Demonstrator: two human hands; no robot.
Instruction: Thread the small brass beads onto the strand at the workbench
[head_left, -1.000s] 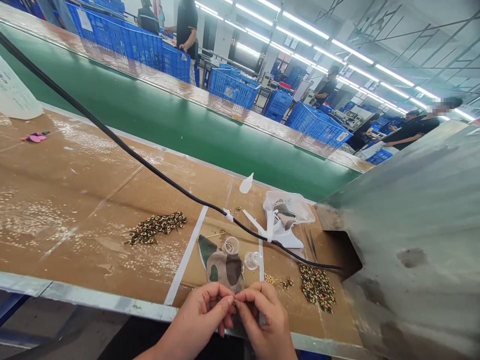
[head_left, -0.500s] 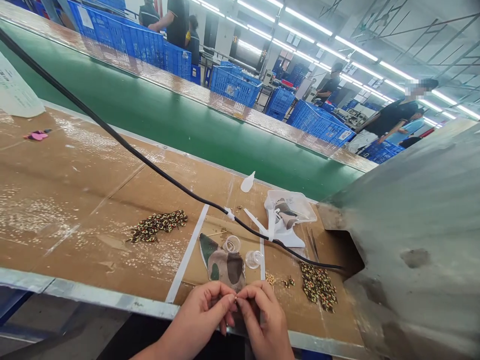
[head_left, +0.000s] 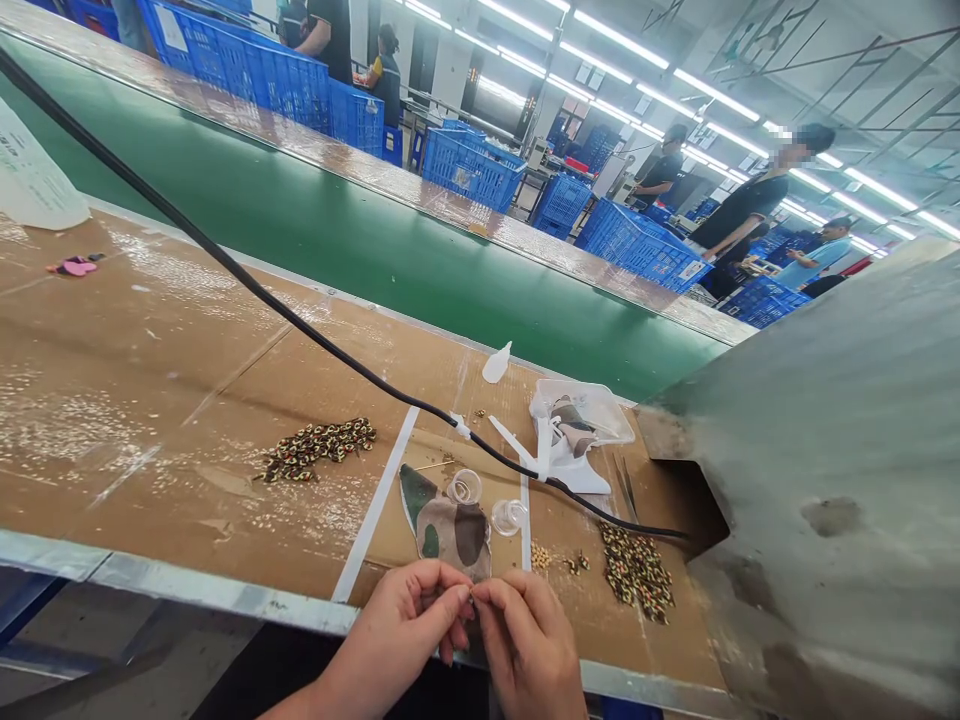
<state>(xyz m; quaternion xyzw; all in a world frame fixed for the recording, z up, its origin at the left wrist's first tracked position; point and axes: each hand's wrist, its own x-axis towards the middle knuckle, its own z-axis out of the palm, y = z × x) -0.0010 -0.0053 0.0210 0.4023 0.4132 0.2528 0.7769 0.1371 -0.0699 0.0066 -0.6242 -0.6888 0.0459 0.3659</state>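
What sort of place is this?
Probably a factory assembly floor: what looks like a long green conveyor belt runs past the workbench, blue plastic crates stand beyond it, and piles of small, similar-looking parts lie on the bench.

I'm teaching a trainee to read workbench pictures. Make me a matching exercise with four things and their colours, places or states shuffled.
Things
1. Left hand and right hand
2. Cloth
3. Cable
4. Plastic box

Descriptions
A. Black, running slantwise across the view
B. Clear, with patterned fabric inside
C. Fingertips pinched close together, around something too small to make out
D. Camouflage-patterned, lying just beyond the fingertips

Right pairs: 1-C, 2-D, 3-A, 4-B
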